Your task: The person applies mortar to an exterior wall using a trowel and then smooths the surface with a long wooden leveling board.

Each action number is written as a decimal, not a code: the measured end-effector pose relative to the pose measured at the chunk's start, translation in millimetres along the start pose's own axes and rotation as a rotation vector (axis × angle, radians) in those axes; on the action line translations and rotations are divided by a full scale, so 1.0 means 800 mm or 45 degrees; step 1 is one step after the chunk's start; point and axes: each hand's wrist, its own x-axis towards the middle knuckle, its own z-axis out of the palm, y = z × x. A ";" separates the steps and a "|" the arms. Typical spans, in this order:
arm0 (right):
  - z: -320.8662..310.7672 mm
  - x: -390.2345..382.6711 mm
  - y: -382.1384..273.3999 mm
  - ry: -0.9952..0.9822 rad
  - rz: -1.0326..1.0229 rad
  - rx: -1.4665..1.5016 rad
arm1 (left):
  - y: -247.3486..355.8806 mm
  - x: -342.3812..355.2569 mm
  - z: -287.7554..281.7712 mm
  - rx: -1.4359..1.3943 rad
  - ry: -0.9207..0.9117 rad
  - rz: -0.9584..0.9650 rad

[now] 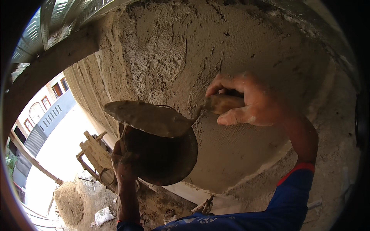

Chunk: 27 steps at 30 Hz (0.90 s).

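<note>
My right hand is closed around the wooden handle of a trowel, its mortar-coated blade lying flat over a dark round pan. My left hand grips the pan at its left side, partly in shadow. Behind them is a wall coated with wet grey plaster, rough and ridged in its upper part and smoother toward the right and bottom.
A metal roof and beam run over the top left. Below left stand a wooden cart-like object, a sand pile, a white sack and planks. A gate and building lie beyond the bright ground.
</note>
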 end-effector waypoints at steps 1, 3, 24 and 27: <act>-0.011 -0.001 -0.005 -0.011 -0.060 -0.015 | -0.002 -0.002 -0.001 -0.112 0.016 -0.051; -0.020 -0.004 0.000 0.006 -0.102 0.134 | -0.006 -0.004 -0.005 -0.225 0.038 -0.095; 0.133 -0.069 0.107 -0.438 0.798 0.363 | -0.050 -0.023 0.020 -0.364 -0.040 -0.425; 0.197 -0.032 0.095 -0.863 0.987 0.244 | -0.076 -0.022 0.018 -0.396 -0.050 -0.359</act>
